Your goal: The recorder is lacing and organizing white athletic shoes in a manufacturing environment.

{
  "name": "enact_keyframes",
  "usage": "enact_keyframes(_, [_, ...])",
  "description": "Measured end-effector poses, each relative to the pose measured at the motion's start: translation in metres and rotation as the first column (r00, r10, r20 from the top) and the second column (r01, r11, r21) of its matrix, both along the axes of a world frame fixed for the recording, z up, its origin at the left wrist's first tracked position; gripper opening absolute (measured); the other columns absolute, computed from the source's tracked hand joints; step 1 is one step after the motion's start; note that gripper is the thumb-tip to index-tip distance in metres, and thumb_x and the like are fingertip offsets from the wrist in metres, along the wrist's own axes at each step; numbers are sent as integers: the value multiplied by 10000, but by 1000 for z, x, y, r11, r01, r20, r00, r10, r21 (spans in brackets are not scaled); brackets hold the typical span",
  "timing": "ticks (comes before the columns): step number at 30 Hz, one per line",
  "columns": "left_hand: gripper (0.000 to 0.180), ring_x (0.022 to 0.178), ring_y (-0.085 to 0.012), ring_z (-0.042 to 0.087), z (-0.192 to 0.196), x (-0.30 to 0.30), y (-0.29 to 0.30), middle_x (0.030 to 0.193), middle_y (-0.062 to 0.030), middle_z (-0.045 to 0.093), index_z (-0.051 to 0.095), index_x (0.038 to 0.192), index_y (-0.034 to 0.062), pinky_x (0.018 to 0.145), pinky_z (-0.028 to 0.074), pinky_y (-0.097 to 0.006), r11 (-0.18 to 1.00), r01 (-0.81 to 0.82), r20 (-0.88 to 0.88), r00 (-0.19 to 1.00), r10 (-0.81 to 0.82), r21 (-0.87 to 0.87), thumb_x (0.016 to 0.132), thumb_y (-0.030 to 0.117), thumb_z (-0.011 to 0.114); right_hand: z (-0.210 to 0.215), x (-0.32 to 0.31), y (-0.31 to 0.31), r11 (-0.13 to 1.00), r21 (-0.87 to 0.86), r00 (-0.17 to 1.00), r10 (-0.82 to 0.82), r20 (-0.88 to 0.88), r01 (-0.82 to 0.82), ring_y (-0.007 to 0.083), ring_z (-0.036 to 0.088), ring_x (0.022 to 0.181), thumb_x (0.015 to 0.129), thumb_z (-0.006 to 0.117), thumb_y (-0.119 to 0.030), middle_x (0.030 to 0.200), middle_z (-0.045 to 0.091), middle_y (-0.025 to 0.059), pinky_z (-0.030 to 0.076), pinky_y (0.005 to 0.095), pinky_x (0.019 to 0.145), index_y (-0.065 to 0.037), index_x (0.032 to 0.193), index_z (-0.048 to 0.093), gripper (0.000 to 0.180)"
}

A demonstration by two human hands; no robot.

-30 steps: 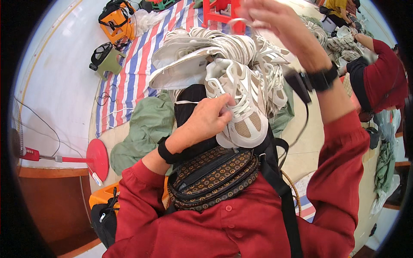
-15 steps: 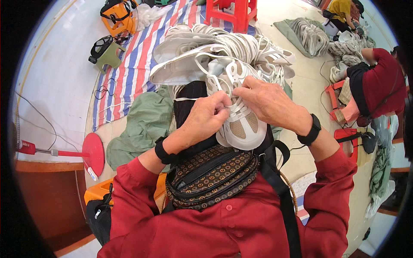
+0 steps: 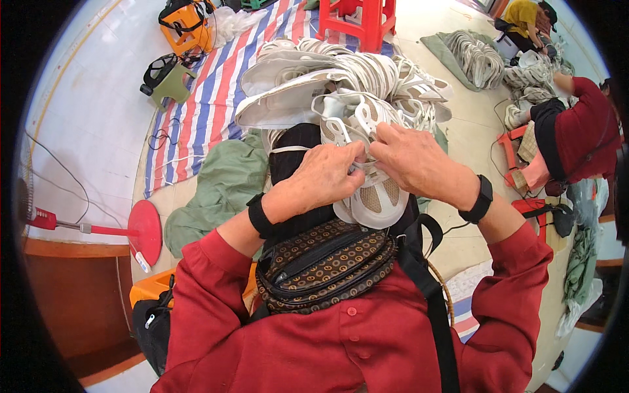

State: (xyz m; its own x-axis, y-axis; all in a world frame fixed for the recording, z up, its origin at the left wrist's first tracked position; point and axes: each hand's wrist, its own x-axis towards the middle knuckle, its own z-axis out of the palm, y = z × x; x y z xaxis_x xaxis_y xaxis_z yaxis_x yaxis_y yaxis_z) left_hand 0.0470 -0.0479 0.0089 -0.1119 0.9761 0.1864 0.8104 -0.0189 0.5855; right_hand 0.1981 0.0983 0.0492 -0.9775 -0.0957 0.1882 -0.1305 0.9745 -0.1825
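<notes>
A white and beige sneaker [image 3: 379, 204] rests on my lap, its toe pointing toward me. Over its laced front, both my hands are close together with bent fingers. My left hand [image 3: 322, 173] is closed in a pinch on the shoelace, left of the tongue. My right hand [image 3: 422, 164] pinches at the lace from the other side, thumb and forefinger together. The fingers hide most of the lacing between them. Just beyond the sneaker lies a heap of similar pale shoe uppers [image 3: 282, 98], packed side by side.
A patterned waist bag [image 3: 327, 268] sits at my waist. Green cloth [image 3: 219, 187] lies to the left, near a red round-based stand [image 3: 145, 232]. A red stool [image 3: 360, 23] stands beyond the heap. At right, a person in red [image 3: 586, 134] sits near more shoes [image 3: 475, 59].
My left hand has moved right, closer to the right hand over the lacing. The right hand has shifted slightly right, still pinching. The whole view has shifted a little.
</notes>
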Motion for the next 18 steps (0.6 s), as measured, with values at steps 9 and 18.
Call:
enact_keyframes(9, [273,769,-402,635,-7,0,-6,775,-206,645,571,988,45,669,490,-507,999,-11,19,1000,10,54,794,234,605,-6,-1,-17,983,-182,987,30,160,0,399,602,693,805,634,-154,890,562,177,478,485,597,-34,883,517,185])
enact_keyframes(18, [164,478,-220,448,5,2,-11,552,-111,445,494,858,9,490,370,-340,998,-49,68,997,47,31,755,62,610,11,179,50,825,-47,821,-565,-86,563,359,554,572,909,584,-340,619,545,150,420,459,520,-77,730,549,321])
